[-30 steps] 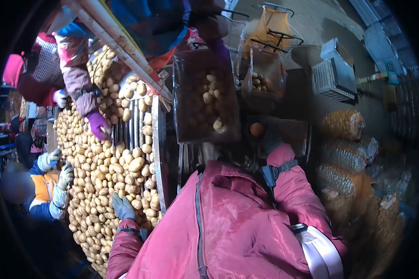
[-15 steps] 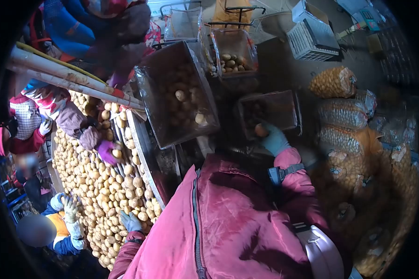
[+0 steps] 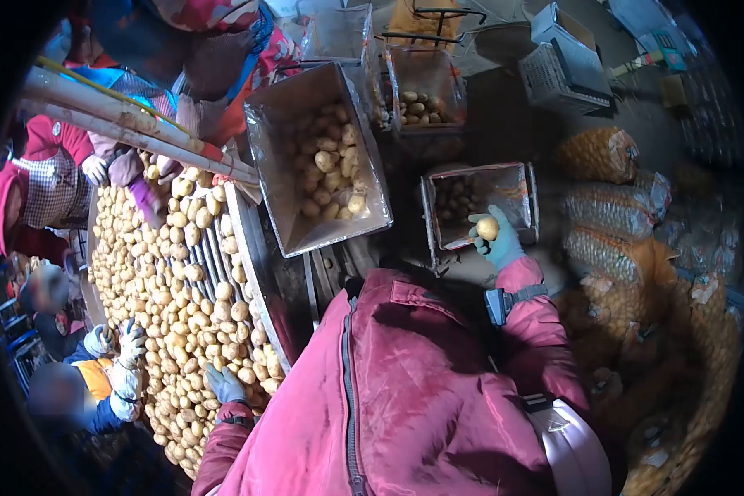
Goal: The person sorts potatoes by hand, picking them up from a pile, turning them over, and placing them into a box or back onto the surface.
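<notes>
My right hand [image 3: 498, 240], in a teal glove, holds a pale round potato [image 3: 488, 228] just above the near edge of a small foil-lined box [image 3: 517, 183] with a few potatoes in it. My left hand [image 3: 224, 383], also gloved, rests palm down on the mass of potatoes [image 3: 169, 289] spread over the roller sorting table [image 3: 252, 248]. My red padded jacket [image 3: 405, 388] fills the lower middle of the view and hides my forearms.
A bigger box [image 3: 293, 207] half full of potatoes stands between the table and the small one, another [image 3: 426, 103] behind it. Filled net sacks [image 3: 603, 153] pile up at right. Other workers' gloved hands [image 3: 128, 343] pick potatoes at the table's left and far side.
My right hand has lifted and turned up, so the potato in it shows above the small box's edge. The purple-gloved hand across the table has pulled back. My left hand stays on the potatoes.
</notes>
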Demonstrator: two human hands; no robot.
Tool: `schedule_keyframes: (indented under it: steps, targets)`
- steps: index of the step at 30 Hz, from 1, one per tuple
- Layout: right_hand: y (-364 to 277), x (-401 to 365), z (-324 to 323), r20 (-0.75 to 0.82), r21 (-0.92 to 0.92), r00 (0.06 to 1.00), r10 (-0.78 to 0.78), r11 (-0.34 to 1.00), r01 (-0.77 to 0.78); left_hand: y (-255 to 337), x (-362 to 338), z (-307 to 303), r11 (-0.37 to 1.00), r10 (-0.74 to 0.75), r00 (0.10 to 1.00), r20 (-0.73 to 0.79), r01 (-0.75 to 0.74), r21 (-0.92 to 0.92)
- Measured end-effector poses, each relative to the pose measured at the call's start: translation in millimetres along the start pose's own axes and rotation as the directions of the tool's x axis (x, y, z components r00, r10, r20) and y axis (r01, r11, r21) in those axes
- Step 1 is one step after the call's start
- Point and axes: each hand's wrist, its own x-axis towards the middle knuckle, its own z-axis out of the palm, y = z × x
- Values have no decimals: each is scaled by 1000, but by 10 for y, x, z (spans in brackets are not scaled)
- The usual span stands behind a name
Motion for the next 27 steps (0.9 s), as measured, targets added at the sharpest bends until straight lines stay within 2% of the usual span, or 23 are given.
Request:
schedule_keyframes:
  steps: [2, 4, 6, 7, 8, 10, 13, 17, 18, 20, 22, 24, 26, 27]
  targets:
    - [-19, -70, 255, 137, -38, 991, 0, 999, 6, 52, -30, -30, 999, -35, 999, 16, 34, 18]
    - [-2, -142, 523, 170, -110, 985, -30, 993, 50, 72, -41, -11, 999, -25, 1000, -14, 26, 19]
    - [12, -190, 786, 208, -143, 978, 21, 990, 9, 74, -52, 7, 997, -46, 999, -14, 47, 66]
    - [22, -221, 929, 292, -125, 956, 41, 992, -4, 65, -43, 39, 997, -66, 998, -17, 67, 47]
    - [23, -210, 1044, 304, -163, 949, 83, 986, -34, 91, -53, 41, 994, -90, 996, -19, 91, 58]
    - [58, -204, 1283, 330, -286, 939, 101, 958, -2, 155, -96, 31, 994, -92, 994, -61, 96, 58]
    - [144, -208, 1640, 393, -375, 912, 115, 926, 45, 153, -103, 71, 994, -75, 992, -105, 82, 66]
    - [258, -115, 2044, 525, -366, 825, 210, 930, -3, 203, -147, 162, 996, -76, 980, -182, 83, 28]
    - [284, -89, 2145, 524, -401, 832, 180, 914, 55, 176, -139, 229, 994, -107, 975, -193, 109, 0]
    - [291, -42, 2389, 521, -415, 818, 244, 910, -8, 138, -70, 256, 990, -140, 986, -95, 140, -7]
    - [276, -8, 2567, 526, -465, 813, 251, 885, 28, -175, -57, 835, 906, -33, 990, -140, 89, 414]
    - [269, 36, 2737, 512, -501, 795, 325, 865, -31, -24, -147, 814, 927, -85, 980, -181, 145, 345]
    - [316, 14, 2922, 489, -535, 806, 334, 845, -26, 129, -217, 704, 984, -110, 952, -287, 144, 101]
    - [346, 29, 2992, 497, -538, 795, 347, 842, -30, 190, -241, 596, 992, -112, 959, -260, 122, 25]
